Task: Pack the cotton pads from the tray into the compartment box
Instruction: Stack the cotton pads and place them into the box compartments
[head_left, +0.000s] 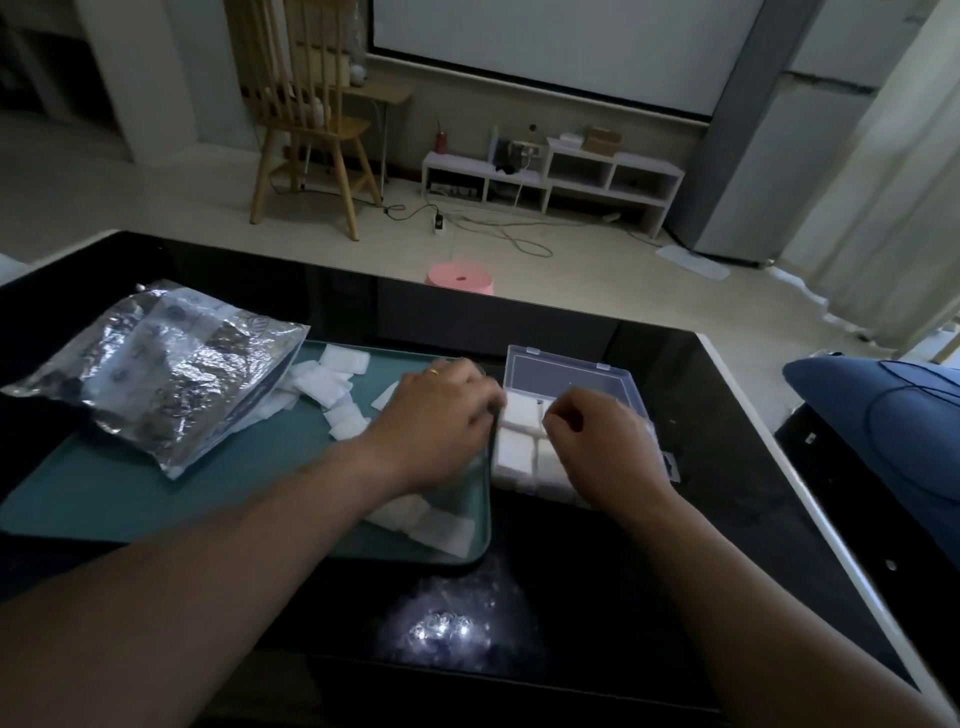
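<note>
Left grip (441, 415) and right grip (597, 441) are curled over the compartment box (571, 374) at centre frame, hold untellable through blur; cotton pads (332, 387) on the tray (156, 509) centre-left should be squared flat before being pressed in.

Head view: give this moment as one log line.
left hand: at box edge | right hand: over box | pads: in box cells | tray: more pads

Black table (597, 571), teal tray (156, 499), clear compartment box (569, 375)

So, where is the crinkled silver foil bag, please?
Head view, left: the silver foil bag lies partly on the teal tray, far corner, beside white cotton pads.
</note>
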